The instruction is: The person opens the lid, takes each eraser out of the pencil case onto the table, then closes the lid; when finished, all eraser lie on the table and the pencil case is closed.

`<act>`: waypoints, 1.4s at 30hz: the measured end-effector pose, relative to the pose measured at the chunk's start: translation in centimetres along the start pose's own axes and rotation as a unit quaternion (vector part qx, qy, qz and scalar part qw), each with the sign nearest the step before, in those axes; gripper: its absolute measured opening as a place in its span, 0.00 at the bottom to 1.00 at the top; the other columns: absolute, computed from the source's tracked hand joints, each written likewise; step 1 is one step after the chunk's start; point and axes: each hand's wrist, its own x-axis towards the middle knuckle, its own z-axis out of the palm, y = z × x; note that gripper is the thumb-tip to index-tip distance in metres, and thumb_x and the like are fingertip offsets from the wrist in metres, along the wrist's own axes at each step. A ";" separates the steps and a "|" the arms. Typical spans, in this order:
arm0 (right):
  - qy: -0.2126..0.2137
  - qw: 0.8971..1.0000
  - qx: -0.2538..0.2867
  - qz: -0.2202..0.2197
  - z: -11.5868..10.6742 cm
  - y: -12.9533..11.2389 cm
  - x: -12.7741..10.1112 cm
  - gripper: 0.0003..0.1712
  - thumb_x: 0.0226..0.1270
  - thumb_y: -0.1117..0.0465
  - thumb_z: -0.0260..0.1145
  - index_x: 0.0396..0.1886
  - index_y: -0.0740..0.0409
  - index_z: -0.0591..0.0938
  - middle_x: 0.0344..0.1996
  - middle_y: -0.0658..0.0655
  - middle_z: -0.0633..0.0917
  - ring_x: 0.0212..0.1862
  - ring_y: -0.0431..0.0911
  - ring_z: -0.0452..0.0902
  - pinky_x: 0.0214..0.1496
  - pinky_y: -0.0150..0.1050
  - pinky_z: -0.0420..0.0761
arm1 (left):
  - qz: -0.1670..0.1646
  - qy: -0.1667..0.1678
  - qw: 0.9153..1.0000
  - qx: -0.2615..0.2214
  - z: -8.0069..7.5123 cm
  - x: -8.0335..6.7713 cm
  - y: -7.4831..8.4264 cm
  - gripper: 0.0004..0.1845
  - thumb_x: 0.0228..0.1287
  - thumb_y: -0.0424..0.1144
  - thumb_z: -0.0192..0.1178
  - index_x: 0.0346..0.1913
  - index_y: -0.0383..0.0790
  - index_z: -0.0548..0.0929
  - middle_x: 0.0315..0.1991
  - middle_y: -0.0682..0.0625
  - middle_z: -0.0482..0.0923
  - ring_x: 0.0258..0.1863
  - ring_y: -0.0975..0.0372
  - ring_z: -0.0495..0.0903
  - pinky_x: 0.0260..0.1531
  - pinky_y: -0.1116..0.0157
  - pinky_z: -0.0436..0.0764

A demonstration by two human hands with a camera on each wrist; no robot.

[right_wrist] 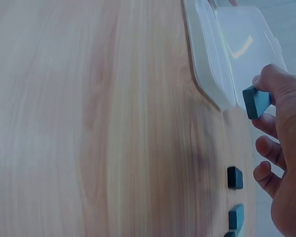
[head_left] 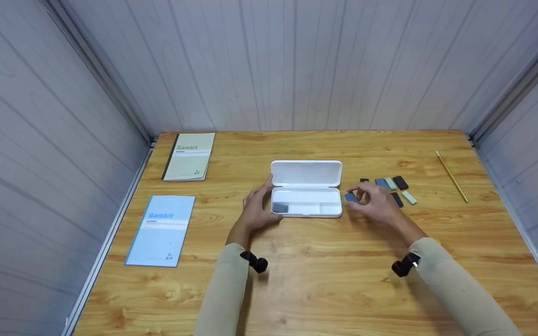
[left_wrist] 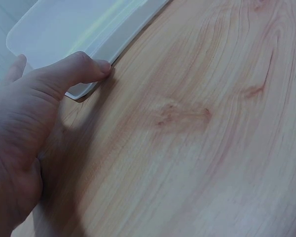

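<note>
A white pencil case (head_left: 306, 214) lies with its lid raised on the wooden table. In its front left compartment is a dark grey eraser (head_left: 280, 207). My left hand (head_left: 256, 210) holds the case's left end, the thumb (left_wrist: 96, 69) along the front edge and the fingers at the far side. Just off the case's right end, my right hand (head_left: 377, 203) pinches a blue eraser (right_wrist: 256, 102) between thumb and fingers, raised above the table. Its other fingers are loosely bent. Behind that hand lie several erasers: black (head_left: 400, 182), pale green (head_left: 409, 197) and blue (head_left: 381, 182).
A yellow pencil (head_left: 453, 178) lies at the far right. On the left are a cream notebook (head_left: 189, 163) at the back and a light blue notebook (head_left: 160, 238) nearer the front. Pale panel walls (head_left: 297, 65) stand behind the table and along both sides.
</note>
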 end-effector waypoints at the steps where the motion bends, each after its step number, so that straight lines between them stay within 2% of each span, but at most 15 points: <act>1: 0.003 1.000 -0.001 0.002 -0.2 0.2 -0.1 0.17 0.71 0.63 0.81 0.57 0.61 0.92 0.37 0.59 0.89 0.36 0.45 0.78 0.41 0.32 0.75 | 0.000 0.000 1.000 0.001 0.0 -0.1 0.1 0.69 0.53 0.41 0.86 0.94 0.58 0.52 0.84 0.48 0.76 0.87 0.44 0.62 0.88 0.39 0.49; 5: 0.012 1.000 -0.012 0.015 -1.0 1.2 -0.5 0.18 0.71 0.63 0.81 0.58 0.61 0.91 0.38 0.60 0.90 0.37 0.46 0.79 0.42 0.32 0.75 | 0.002 0.000 1.000 0.008 -0.1 -0.2 0.3 0.69 0.54 0.40 0.86 0.94 0.56 0.53 0.84 0.48 0.76 0.87 0.44 0.63 0.86 0.38 0.51; 10: 0.013 0.999 -0.027 0.039 -1.9 2.4 -1.3 0.17 0.73 0.62 0.79 0.59 0.60 0.91 0.40 0.60 0.90 0.37 0.42 0.80 0.41 0.32 0.76 | 0.008 0.000 1.000 0.019 -0.1 -0.2 0.2 0.68 0.55 0.41 0.85 0.94 0.53 0.52 0.83 0.47 0.77 0.86 0.43 0.64 0.86 0.36 0.51; 16: 0.023 0.997 -0.022 0.074 -2.9 3.9 -2.3 0.18 0.74 0.62 0.78 0.59 0.61 0.90 0.41 0.62 0.90 0.39 0.41 0.79 0.43 0.30 0.76 | 0.005 -0.003 1.000 0.020 -0.2 -0.3 0.3 0.68 0.56 0.41 0.85 0.94 0.55 0.52 0.84 0.47 0.77 0.86 0.44 0.64 0.86 0.37 0.51; 21: 0.025 0.995 -0.029 0.097 -3.4 4.8 -2.7 0.17 0.75 0.61 0.77 0.59 0.61 0.89 0.40 0.61 0.88 0.37 0.41 0.75 0.41 0.32 0.74 | 0.007 -0.002 1.000 0.019 -0.2 -0.3 0.4 0.68 0.56 0.41 0.85 0.94 0.56 0.52 0.83 0.47 0.77 0.86 0.44 0.65 0.86 0.38 0.52; 26: 0.020 0.994 -0.036 0.106 -3.3 5.4 -2.9 0.16 0.75 0.61 0.77 0.58 0.61 0.89 0.38 0.60 0.89 0.36 0.42 0.77 0.41 0.33 0.75 | 0.011 0.000 1.000 0.018 -0.2 -0.2 0.3 0.68 0.56 0.41 0.85 0.94 0.54 0.52 0.83 0.47 0.77 0.85 0.43 0.65 0.86 0.37 0.52; 33: 0.012 0.992 -0.038 0.118 -3.2 5.7 -3.1 0.16 0.75 0.59 0.77 0.57 0.60 0.89 0.36 0.59 0.89 0.34 0.42 0.77 0.41 0.34 0.75 | 0.000 -0.001 1.000 0.003 0.1 -0.1 0.0 0.69 0.54 0.41 0.84 0.94 0.59 0.52 0.85 0.48 0.75 0.87 0.43 0.62 0.87 0.39 0.49; 42: 0.020 0.992 -0.049 0.115 -3.0 5.8 -3.1 0.16 0.74 0.59 0.79 0.56 0.62 0.89 0.35 0.58 0.90 0.34 0.41 0.78 0.44 0.36 0.77 | 0.009 0.003 1.000 0.003 0.1 -0.2 0.1 0.69 0.53 0.41 0.85 0.94 0.57 0.52 0.84 0.46 0.76 0.84 0.43 0.65 0.85 0.38 0.52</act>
